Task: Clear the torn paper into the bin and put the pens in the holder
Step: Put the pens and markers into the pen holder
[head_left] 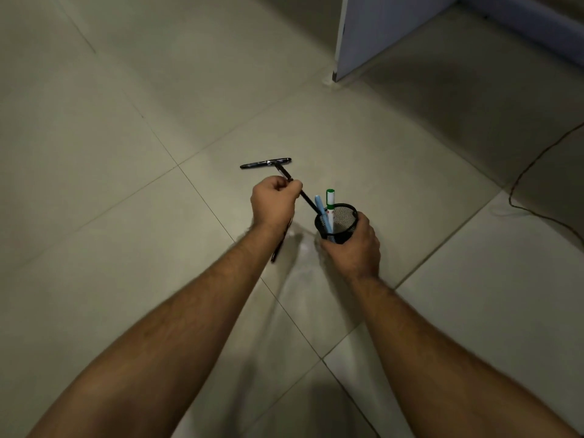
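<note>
Wide bare floor (110,153) lies open left of the black mesh holder (343,216), which the right hand (350,245) wraps closed while the left hand (275,205) pinches a thin black pen (308,200) tilted into its rim, beside a blue pen (320,205) and a green-capped marker (330,200).

Both forearms are bare and hairy, left hand (273,203) and right hand (355,248) ungloved.

Holder (343,216): black mesh cup, upright, held off the floor. Inside: a light blue pen (321,206) and a white marker with green cap (330,202), both standing above the rim. A thin black pen (308,200) slants with its lower end at the rim. A glossy black pen (265,163) lies on the floor beyond. Another dark pen (278,248) lies partly hidden.
</note>
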The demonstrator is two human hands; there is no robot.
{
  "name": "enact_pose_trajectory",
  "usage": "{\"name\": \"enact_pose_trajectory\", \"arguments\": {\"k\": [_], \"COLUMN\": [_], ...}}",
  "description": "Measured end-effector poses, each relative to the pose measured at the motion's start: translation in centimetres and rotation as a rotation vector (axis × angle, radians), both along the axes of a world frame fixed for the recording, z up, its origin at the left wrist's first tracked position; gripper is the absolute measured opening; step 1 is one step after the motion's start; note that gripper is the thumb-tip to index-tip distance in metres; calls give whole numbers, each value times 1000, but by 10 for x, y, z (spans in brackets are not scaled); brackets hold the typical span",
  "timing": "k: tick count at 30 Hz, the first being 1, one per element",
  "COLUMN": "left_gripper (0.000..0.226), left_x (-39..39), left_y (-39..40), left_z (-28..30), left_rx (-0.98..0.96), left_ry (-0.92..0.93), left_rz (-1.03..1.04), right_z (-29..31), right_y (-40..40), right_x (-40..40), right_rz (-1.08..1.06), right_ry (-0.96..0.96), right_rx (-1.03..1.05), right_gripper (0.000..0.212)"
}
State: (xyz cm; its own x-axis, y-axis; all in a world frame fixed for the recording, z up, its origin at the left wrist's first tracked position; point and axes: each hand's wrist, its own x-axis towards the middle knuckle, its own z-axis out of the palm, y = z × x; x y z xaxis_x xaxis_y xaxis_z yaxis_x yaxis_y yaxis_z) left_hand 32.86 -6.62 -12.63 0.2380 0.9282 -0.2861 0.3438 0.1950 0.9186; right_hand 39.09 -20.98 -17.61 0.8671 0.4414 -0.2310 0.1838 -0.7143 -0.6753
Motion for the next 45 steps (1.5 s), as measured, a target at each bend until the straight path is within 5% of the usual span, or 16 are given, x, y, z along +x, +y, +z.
{"name": "enact_pose_trajectory", "arguments": {"k": [3,7,11,13,17,20,24,29,33,40,45], "left_gripper": [12,10,9,14,28,22,19,8,3,9,20], "left_x": [5,0,-17,-28,-38,-35,-30,-26,-17,-6,-23], "left_y": [-9,-21,-13,-6,-15,-19,-16,-10,-14,-39,-29], "left_z": [-1,-18,-28,-43,-73,-80,-76,-42,-10,-17,-30], "left_rx": [26,110,118,106,167,154,94,9,-49,-50,-55], "left_ry": [1,236,171,331,794,864,725,143,-136,-33,-55], "left_rz": [-177,-437,-183,-138,-365,-359,-264,33,24,-266,-79], "right_z": [1,-1,-2,-1,-3,-6,-7,-3,-2,2,-1], "right_y": [6,10,7,6,7,10,9,6,7,16,13], "right_x": [-2,-3,-3,-4,-10,-13,-13,-9,-10,-14,-11], "right_rz": [-2,-8,-7,-7,9,26,15,-35,-64,-64,-73], "right_ry": [10,25,20,14,10,-3,-18,-7,7,4,17], "right_rx": [27,86,108,116,118,116,95,63,60,137,147], "right_gripper": [88,85,87,88,91,91,90,87,87,77,85]}}
